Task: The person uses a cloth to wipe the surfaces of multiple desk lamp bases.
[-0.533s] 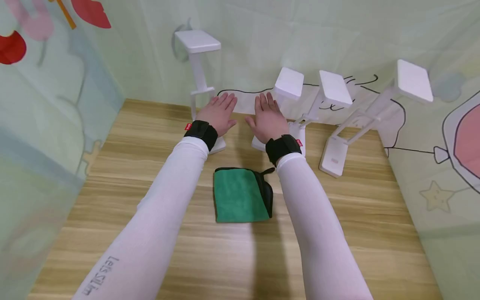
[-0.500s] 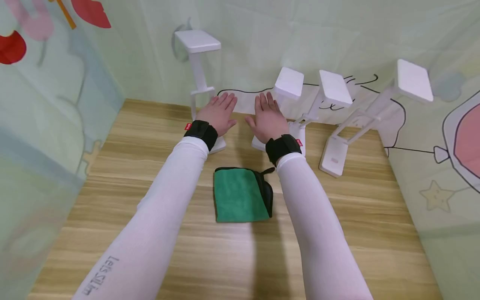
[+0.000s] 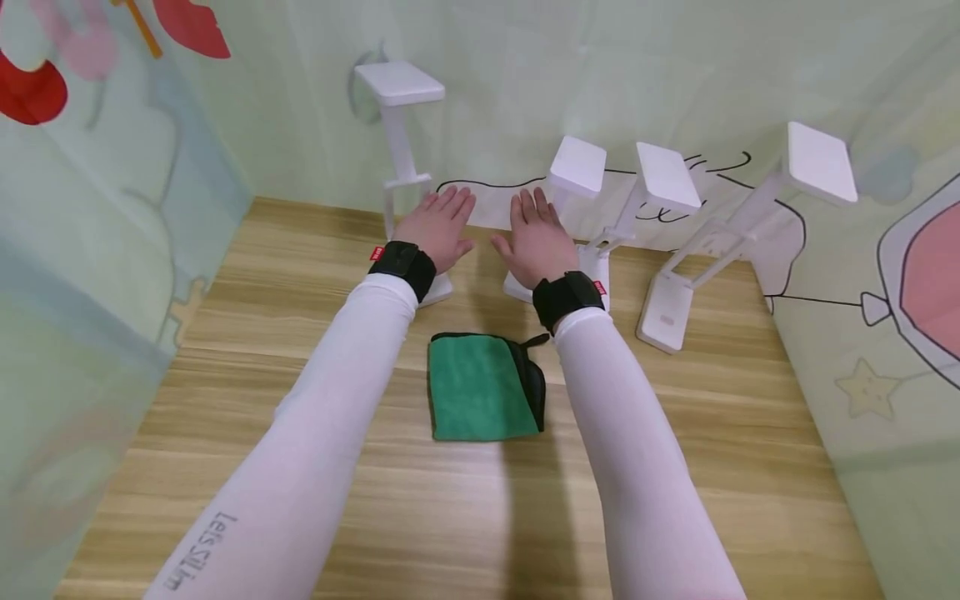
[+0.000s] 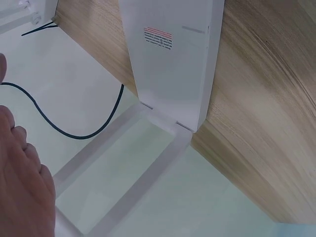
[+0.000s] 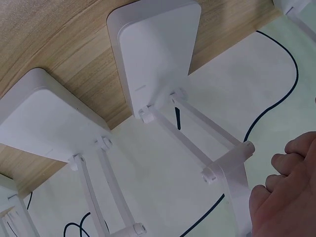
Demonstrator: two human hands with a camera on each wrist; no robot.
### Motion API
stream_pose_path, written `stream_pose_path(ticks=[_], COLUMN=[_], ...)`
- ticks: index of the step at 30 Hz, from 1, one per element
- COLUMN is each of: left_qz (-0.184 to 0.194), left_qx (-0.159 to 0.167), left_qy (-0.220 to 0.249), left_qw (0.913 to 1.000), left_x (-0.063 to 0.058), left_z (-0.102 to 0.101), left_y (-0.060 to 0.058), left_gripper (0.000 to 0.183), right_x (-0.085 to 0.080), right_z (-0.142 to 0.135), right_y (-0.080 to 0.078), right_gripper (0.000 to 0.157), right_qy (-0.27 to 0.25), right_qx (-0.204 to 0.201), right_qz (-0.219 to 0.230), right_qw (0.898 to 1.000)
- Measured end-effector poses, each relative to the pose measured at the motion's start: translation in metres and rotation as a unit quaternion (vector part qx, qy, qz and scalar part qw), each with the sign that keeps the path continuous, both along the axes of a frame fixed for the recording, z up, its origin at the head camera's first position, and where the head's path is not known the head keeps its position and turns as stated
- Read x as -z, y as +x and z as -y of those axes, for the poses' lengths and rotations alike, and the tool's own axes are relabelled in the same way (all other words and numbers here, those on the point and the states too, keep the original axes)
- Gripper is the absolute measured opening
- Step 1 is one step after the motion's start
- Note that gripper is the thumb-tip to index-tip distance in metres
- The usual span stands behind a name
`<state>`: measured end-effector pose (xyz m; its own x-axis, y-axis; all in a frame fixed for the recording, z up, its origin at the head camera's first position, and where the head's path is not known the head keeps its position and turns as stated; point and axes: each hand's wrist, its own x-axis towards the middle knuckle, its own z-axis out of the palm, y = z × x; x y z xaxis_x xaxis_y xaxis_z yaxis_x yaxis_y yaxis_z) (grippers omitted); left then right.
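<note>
Left hand and right hand are both held out flat, fingers straight, a gap left between them, and nothing seems to be gripped by either. The green cloth is laid on the counter, nearer the body than the hands and between the forearms. It's neatly folded, with some black exposed on the right-hand side, and isn't being touched.

Beyond and around the hands, four white lamps are lined up. The left lamp is stood right by the left hand, its base partly covered by it. The short lamp is found just past the right hand, the middle lamp is set to that hand's right, and the end lamp is parked farthest out. Whether any lamp is actually being touched can't be told. Black cable can be spotted behind them from the right wrist.

Progress-wise: all four lamps are unfolded with heads raised, and the cloth's folding looks done. No handling is seen underway, so it'd be judged either a starting pose or a finished one; which of those can't be settled from these views.
</note>
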<state>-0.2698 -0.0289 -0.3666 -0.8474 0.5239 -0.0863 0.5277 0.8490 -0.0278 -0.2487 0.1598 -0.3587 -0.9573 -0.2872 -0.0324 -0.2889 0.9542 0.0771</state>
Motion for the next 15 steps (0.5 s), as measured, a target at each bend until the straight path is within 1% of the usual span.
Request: stream_pose_path(ticks=[4, 7, 11, 13, 15], left_qz=[0.002, 0.005, 0.011, 0.019, 0.031], left_qx=[-0.003, -0.007, 0.003, 0.017, 0.036], left_qy=[0.000, 0.001, 0.013, 0.033, 0.064], left_qw=[1.0000, 1.0000, 0.9999, 0.9991, 0.9968], left_x=[-0.006, -0.008, -0.002, 0.004, 0.011], left_z=[0.002, 0.003, 0.004, 0.003, 0.003], left_y=[0.003, 0.003, -0.001, -0.002, -0.001], left_gripper=[0.071, 0.071, 0.071, 0.069, 0.066], right_x=[0.001, 0.002, 0.002, 0.002, 0.004], right_z=[0.000, 0.000, -0.002, -0.006, -0.011], right_y=[-0.001, -0.003, -0.004, -0.003, -0.002], right_gripper=[0.074, 0.074, 0.073, 0.069, 0.063], right_qy=[0.006, 0.006, -0.009, -0.028, -0.045], right_qx=[0.001, -0.001, -0.014, -0.035, -0.064], right_qz=[0.007, 0.010, 0.017, 0.025, 0.028], right_qw=[1.000, 1.000, 1.000, 0.999, 0.997])
